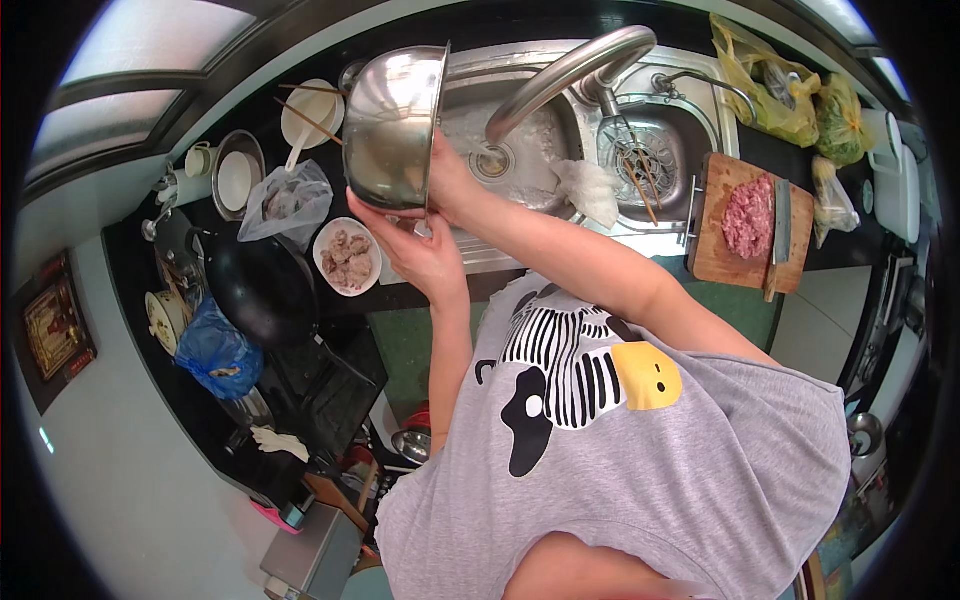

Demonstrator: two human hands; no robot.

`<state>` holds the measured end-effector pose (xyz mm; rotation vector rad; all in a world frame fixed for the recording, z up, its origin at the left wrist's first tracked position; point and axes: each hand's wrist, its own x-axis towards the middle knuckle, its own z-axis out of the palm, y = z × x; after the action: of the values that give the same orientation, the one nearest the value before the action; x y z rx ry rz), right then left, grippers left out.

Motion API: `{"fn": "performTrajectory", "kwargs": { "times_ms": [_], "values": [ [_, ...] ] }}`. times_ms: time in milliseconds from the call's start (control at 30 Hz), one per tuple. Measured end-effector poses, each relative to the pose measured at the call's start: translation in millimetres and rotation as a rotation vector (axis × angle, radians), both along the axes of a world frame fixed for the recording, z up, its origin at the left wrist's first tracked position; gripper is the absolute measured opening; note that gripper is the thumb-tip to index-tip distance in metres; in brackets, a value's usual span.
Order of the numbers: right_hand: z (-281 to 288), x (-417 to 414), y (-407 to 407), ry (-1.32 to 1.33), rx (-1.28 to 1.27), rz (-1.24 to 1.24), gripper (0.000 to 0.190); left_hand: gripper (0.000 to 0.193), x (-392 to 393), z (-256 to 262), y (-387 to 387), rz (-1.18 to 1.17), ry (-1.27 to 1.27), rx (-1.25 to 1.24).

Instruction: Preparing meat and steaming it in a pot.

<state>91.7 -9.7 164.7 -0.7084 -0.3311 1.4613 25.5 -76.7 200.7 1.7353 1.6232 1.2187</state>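
A large stainless steel bowl point(390, 131) is tilted on its side, its opening towards the sink. My left hand point(412, 259) supports it from below with spread fingers. At the bowl's open side is my right hand point(452, 176), its fingers partly hidden by the rim. Beside the bowl, a curved faucet point(570, 79) arches over the large sink basin point(566, 124), which has water around its drain. A white cloth point(589, 191) lies over the divider between basins. Below the bowl, a white dish point(319, 266) holds pieces of meat point(347, 259).
On the right, a wooden cutting board point(712, 259) bears minced meat point(748, 217) and a cleaver point(782, 221). A wire whisk or strainer point(641, 161) and chopsticks point(641, 191) rest in the small basin. A black wok point(262, 289), plastic bag point(289, 199) and white pan point(311, 112) stand left.
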Motion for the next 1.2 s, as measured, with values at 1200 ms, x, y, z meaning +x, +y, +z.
{"fn": "performTrajectory", "kwargs": {
  "times_ms": [1200],
  "values": [
    [-37.9, 261.4, -108.8, -2.234, -0.131, -0.180, 0.031, 0.035, -16.7, -73.7, -24.8, -0.136, -1.289, -1.287]
  ]
}}
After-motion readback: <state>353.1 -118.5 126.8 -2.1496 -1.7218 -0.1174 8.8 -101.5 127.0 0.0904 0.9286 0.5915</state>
